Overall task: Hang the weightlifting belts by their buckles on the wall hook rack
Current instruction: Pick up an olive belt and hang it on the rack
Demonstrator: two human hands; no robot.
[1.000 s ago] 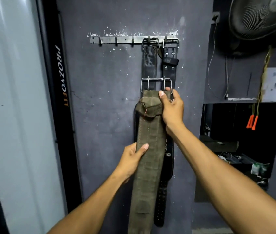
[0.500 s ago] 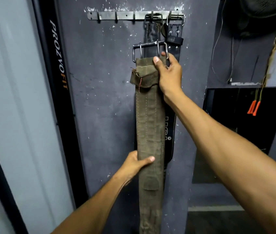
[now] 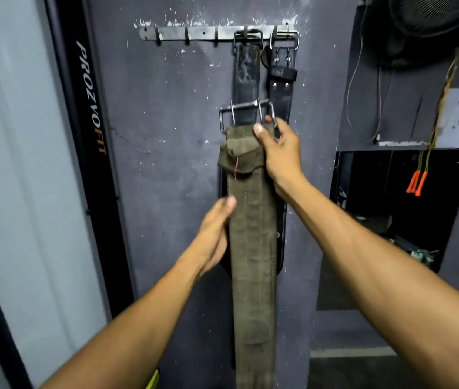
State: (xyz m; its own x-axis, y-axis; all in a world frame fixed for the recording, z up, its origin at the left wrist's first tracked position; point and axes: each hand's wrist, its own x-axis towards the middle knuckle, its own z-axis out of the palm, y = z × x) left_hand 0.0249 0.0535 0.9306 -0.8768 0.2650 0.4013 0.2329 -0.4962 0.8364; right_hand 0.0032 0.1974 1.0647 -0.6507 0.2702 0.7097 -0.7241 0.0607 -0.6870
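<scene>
Olive canvas belt (image 3: 252,234), pinched below its buckle (image 3: 246,113) by the right hand (image 3: 280,153), left hand (image 3: 215,234) cupping it loosely; the buckle could snag hung black belts (image 3: 262,80).

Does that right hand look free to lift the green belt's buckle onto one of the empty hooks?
Probably yes. The right hand grips the green belt just under its buckle, and the bare hooks up left have only wall below them.

You're holding a rough, matt olive canvas belt (image 3: 252,234) with a dull steel buckle (image 3: 246,115). Black leather belts (image 3: 246,68) look worn, slightly glossy. Metal hook rack (image 3: 194,33) scuffed; painted wall (image 3: 166,136) chipped, matt.
</scene>
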